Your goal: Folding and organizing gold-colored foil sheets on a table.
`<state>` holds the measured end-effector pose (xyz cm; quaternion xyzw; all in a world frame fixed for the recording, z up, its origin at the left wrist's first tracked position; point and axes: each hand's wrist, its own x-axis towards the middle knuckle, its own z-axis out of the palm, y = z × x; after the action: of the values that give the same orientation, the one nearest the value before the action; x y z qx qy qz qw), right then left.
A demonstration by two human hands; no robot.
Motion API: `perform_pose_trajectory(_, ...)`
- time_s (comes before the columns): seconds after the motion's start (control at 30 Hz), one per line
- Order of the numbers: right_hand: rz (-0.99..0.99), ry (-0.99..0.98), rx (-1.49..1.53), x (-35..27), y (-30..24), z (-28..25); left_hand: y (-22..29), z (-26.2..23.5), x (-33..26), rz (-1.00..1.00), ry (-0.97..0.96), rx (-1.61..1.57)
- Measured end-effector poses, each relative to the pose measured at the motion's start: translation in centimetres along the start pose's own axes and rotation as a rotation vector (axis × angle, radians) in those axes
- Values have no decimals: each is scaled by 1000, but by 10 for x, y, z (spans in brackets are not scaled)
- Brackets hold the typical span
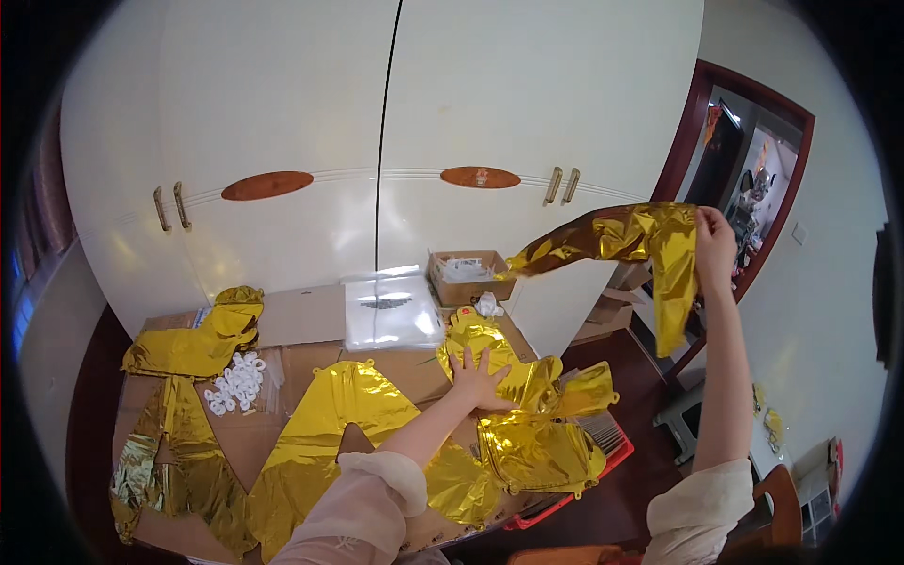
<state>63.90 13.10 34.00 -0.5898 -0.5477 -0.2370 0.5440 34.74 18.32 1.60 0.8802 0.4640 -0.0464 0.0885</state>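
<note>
Overhead, the right hand point(714, 247) pinched a crinkled gold foil balloon point(633, 243) aloft, clear of the table; the left hand point(478, 379), fingers spread, pressed the balloon pile point(527, 428) near the cardboard's edge point(508, 513).
</note>
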Motion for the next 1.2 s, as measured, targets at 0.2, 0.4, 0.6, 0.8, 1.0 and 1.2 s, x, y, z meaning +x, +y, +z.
perform_pose_trajectory(0.2,-203,-233,-14,-40,-67,-44,-3,-6,-5,10,97,-26)
perform_pose_trajectory(0.4,-328,-350,-102,-109,-152,-34,-42,-6,-20,51,202,-503)
perform_pose_trajectory(0.6,-809,-410,-85,-230,-212,-33,-64,-69,-150,-108,-161,-2159)
perform_pose_trajectory(0.8,-1115,-604,241,-358,-258,-9,-139,-55,-250,-78,175,-1966)
perform_pose_trajectory(1.0,-1021,-794,302,-439,-278,-2,-150,-18,-286,-331,392,-1790)
perform_pose_trajectory(1.2,-797,-1149,513,-439,-271,1,-181,40,-299,-433,488,-1380)
